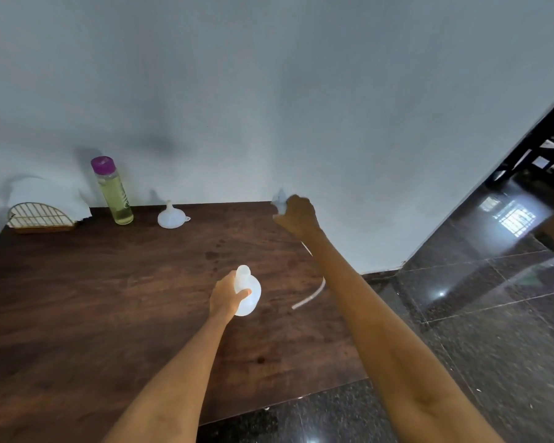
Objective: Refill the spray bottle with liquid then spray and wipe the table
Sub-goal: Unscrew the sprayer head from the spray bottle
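We see the left hand gripping the neck of the white spray bottle, standing uncapped on the brown table at frame centre. The right hand, raised right of centre, clenches the blurred spray head; its dip tube curves down behind the forearm. At upper left near the wall: a purple-capped bottle of yellow liquid, a white funnel upside down just right of it, and a wire napkin holder with white tissue.
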